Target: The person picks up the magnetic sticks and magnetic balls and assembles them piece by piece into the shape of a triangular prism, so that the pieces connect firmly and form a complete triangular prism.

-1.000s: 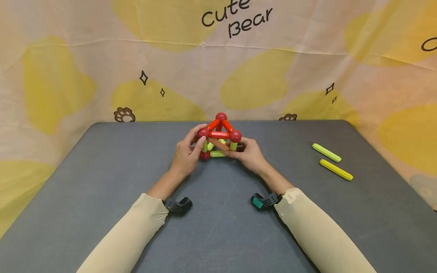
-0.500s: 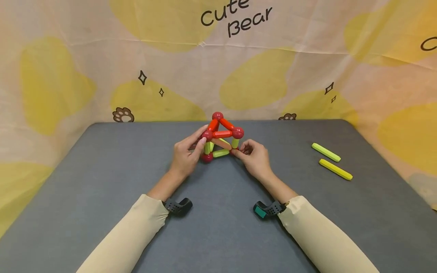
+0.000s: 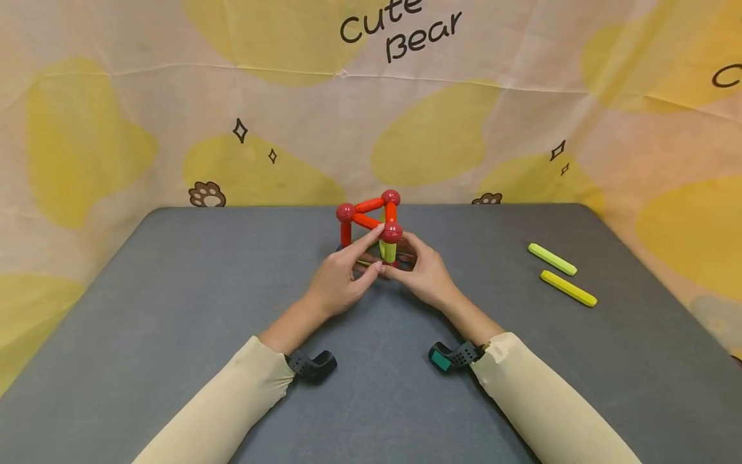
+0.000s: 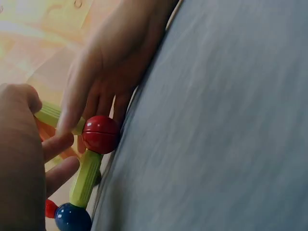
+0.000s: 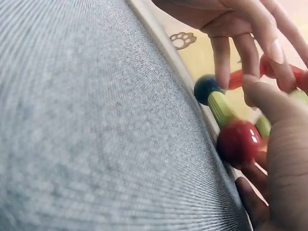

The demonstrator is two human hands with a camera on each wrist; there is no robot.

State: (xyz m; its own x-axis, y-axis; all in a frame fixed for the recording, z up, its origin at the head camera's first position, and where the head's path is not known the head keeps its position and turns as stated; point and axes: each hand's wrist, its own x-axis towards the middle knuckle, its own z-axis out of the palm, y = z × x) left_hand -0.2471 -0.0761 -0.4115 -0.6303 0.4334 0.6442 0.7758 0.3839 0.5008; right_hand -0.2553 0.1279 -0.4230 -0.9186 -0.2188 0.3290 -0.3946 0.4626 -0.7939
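Note:
Between both hands stands a frame of magnetic building sticks and balls, with red rods (image 3: pixel 366 221) joining red balls (image 3: pixel 391 232) at its top. At its near corner is a yellow-green upright stick (image 3: pixel 391 252). My left hand (image 3: pixel 342 280) holds this corner from the left, forefinger by the upper ball and thumb low. From the right, my right hand (image 3: pixel 426 274) grips the same corner, its thumb low near the left thumb. A lower red ball (image 4: pixel 100 134) and a blue ball (image 4: pixel 73 219) show in the left wrist view, linked by a yellow-green stick (image 4: pixel 85 179).
Two loose sticks, one yellow-green (image 3: pixel 552 259) and one yellow (image 3: pixel 569 288), lie on the right of the grey table (image 3: pixel 371 412). A patterned cloth (image 3: pixel 301 103) hangs behind the table's far edge.
The stick-and-ball frame has turned, its left-hand corner swinging round to the near right. My left hand has moved right with it, and the two hands have come together.

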